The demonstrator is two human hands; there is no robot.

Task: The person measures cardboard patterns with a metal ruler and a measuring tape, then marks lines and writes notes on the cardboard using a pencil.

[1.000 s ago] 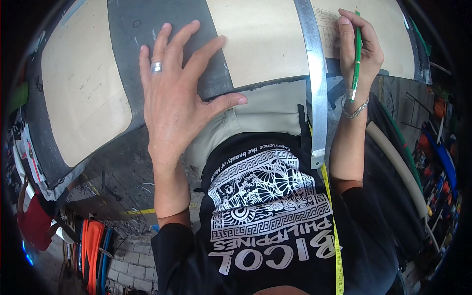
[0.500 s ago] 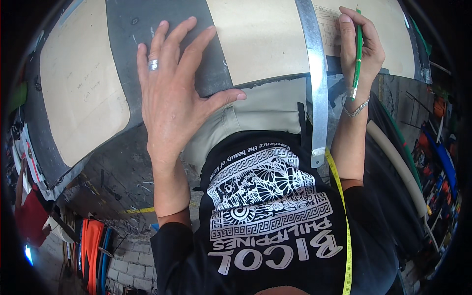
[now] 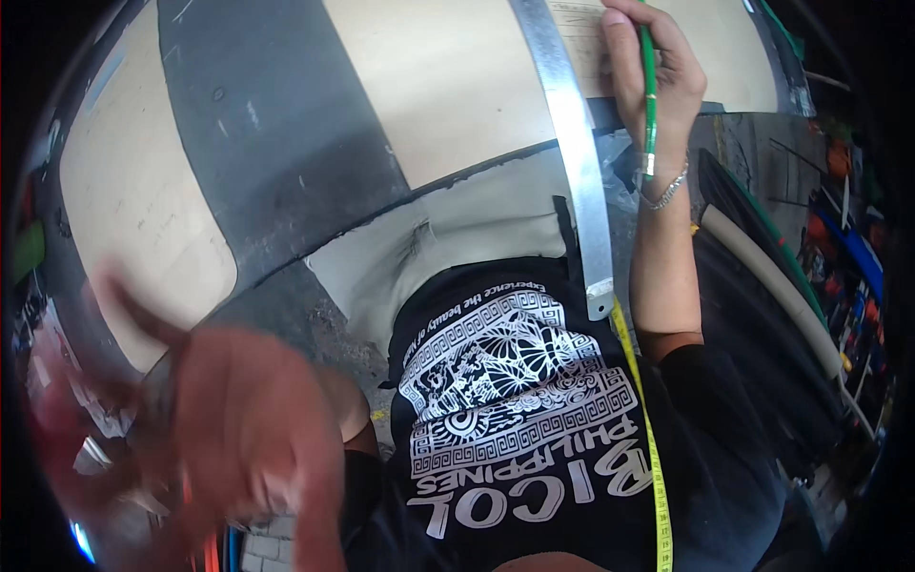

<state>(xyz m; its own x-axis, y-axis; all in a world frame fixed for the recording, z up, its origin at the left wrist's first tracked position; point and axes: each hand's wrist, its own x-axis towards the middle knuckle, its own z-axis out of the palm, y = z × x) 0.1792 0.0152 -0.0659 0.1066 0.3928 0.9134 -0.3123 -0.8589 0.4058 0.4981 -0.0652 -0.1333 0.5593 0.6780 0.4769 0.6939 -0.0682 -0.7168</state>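
My right hand (image 3: 658, 67) is closed round a green pencil (image 3: 651, 100) and rests on the tan sheet (image 3: 734, 57) at the right of the table, beside small lines drawn there. My left hand (image 3: 248, 410) is off the table, raised close to the camera at the lower left. Motion blurs it, but its fingers look spread and nothing shows in them. Left of my right hand, a long metal ruler (image 3: 583, 162) lies across the table and sticks out past the near edge toward my shirt.
Other tan sheets (image 3: 438, 76) lie on the dark tabletop (image 3: 276, 124). A yellow measuring tape (image 3: 653, 448) hangs down my shirt. Rolled material (image 3: 772, 286) and a cluttered pile (image 3: 848, 248) stand at the right. A blurred red patch shows at the far left, behind my left hand.
My left hand has lifted off the dark tabletop and swung down and left toward the camera. My right hand keeps the pencil at the sheet. The whole view has shifted slightly.
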